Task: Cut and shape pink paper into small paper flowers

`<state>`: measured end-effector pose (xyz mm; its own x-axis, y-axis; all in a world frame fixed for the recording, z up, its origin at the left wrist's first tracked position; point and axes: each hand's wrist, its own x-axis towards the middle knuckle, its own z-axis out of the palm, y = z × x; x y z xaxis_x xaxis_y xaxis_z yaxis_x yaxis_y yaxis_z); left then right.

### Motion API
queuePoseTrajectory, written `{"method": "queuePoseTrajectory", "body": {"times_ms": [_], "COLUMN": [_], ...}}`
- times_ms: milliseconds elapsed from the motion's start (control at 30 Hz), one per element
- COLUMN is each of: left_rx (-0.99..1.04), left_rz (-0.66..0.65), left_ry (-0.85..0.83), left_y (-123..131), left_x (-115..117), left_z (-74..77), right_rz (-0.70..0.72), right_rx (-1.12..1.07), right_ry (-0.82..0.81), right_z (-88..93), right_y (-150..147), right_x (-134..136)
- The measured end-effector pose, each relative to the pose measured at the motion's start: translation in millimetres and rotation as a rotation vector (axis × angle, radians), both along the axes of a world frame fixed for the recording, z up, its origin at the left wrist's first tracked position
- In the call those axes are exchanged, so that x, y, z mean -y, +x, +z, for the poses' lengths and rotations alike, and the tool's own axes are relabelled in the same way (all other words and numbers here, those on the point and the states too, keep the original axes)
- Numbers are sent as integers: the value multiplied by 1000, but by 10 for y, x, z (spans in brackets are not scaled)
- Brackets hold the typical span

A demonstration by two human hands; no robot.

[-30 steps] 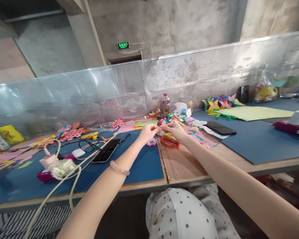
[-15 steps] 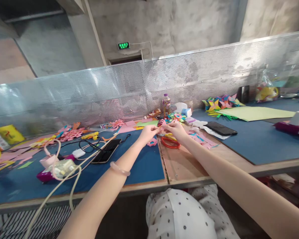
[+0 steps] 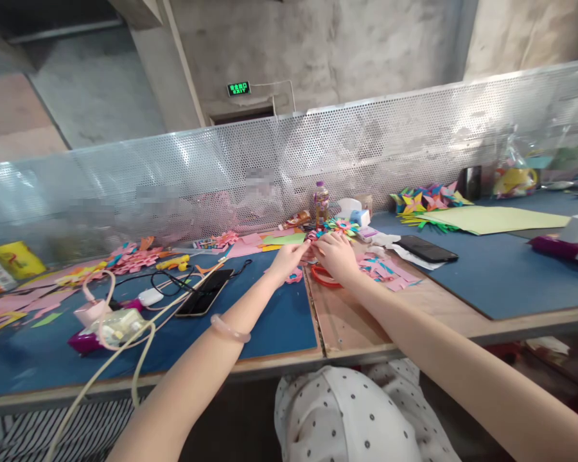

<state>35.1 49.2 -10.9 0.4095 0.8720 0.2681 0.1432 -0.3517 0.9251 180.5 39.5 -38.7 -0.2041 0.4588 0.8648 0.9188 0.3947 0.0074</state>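
Note:
My left hand [image 3: 287, 262] is closed in a pinch at a small pink paper piece [image 3: 309, 253], which is mostly hidden by the fingers. My right hand [image 3: 337, 256] meets it from the right, its fingers bent over the same piece. Red-handled scissors [image 3: 324, 277] lie just below my right hand, partly covered by it. Beside my left wrist rests a pink paper flower [image 3: 295, 275]. Pink and blue paper pieces [image 3: 383, 268] are spread to the right of my right hand. Behind my hands lies a multicoloured paper flower [image 3: 343, 226].
A purple-capped bottle [image 3: 321, 200] stands before the perforated metal screen [image 3: 221, 173]. Phones [image 3: 206, 292] lie on both sides, with cables [image 3: 149, 321] at left. Pale green sheets [image 3: 496, 219] and folded paper stars [image 3: 431, 200] are at right; a yellow glue gun [image 3: 173, 262] is at left.
My right hand has shifted slightly left and its fingers have curled further over the pink paper, hiding more of it and of the scissors. My left hand stays nearly in place.

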Motion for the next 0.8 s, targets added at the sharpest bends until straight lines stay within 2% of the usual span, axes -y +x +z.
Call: {"method": "queuePoseTrajectory", "body": {"times_ms": [167, 300, 500, 633, 800], "left_rx": [27, 18, 55, 93, 76], "left_rz": [11, 35, 45, 71, 87], "left_ry": [-9, 38, 11, -37, -16], "left_y": [9, 1, -45, -86, -102], "left_x": [-3, -21, -91, -95, -40], "left_z": [-6, -31, -56, -32, 10], "right_rz": [-117, -121, -120, -58, 4], "right_rx": [244, 331, 284, 293, 304], "right_ry": [62, 52, 63, 52, 20], "right_z": [20, 32, 29, 31, 33], "right_y": [-30, -69, -105, -92, -69], "right_x": [72, 112, 128, 130, 144]}}
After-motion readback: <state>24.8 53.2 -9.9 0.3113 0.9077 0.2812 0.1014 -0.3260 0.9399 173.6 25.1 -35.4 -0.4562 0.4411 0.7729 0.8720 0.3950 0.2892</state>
